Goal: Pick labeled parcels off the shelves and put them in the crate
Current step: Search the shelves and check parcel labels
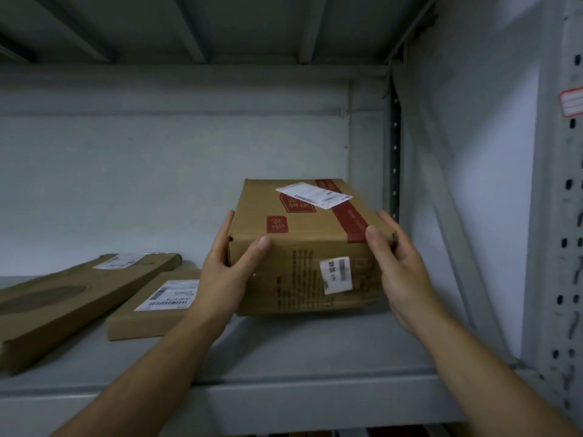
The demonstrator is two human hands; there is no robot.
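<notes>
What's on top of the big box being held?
A white shipping label lies askew on the box, overlapping a red stripe. What the label covers cannot be seen.

Location: parcel storeroom, warehouse-type racking.

Evidence:
- Grey steel shelf in front of me. Ribbed underside of the shelf above at 12 o'clock.
- Perforated upright at 3 o'clock, with rows of slots and a red-bordered tag stuck on it.
- Stock is all cardboard. The brown carton, gripped between my left hand and right hand, bears a white shipping label on top and a sticker on its front.
- At 9 o'clock, a long flat parcel and a smaller flat parcel, each with a white barcode label.
- Plain pale back panel.
</notes>
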